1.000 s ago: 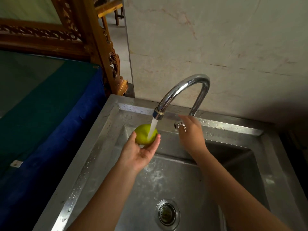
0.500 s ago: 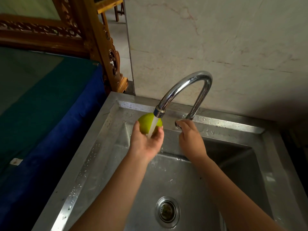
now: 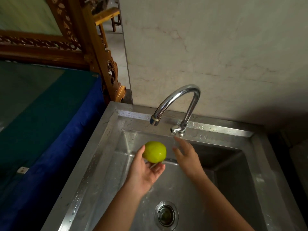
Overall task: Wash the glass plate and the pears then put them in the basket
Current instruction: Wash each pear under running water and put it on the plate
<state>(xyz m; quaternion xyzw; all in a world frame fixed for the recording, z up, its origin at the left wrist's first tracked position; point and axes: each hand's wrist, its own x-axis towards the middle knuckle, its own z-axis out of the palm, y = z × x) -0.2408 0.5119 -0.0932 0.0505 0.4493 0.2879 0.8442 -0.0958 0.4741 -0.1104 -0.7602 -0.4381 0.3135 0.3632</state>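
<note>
From the head camera, looking down into the steel sink (image 3: 93, 164): the left hand (image 3: 143, 174) cradles one green pear (image 3: 155, 154) on its upturned fingers, thumb up against the fruit's left side, the hold loose rather than clenched. It sits over the back-left part of the basin, below and a little nearer than the faucet spout (image 3: 155, 121), which I'd guess is simply where rinsing is handiest. No stream shows at the spout. The right hand (image 3: 186, 155) is empty, fingers straight and slightly spread, its fingertips just below the tap handle (image 3: 175, 129) at the back rim; that placing suggests it is there to work the water, though whether it touches the handle I cannot tell. Droplets lie along the sink's back and left rims.

Counting: one pear, one faucet, one drain (image 3: 166, 215) near the basin's front, two hands. No glass plate, no basket and no second pear are in sight, so the pear's trip to the basket looks not yet made.
</note>
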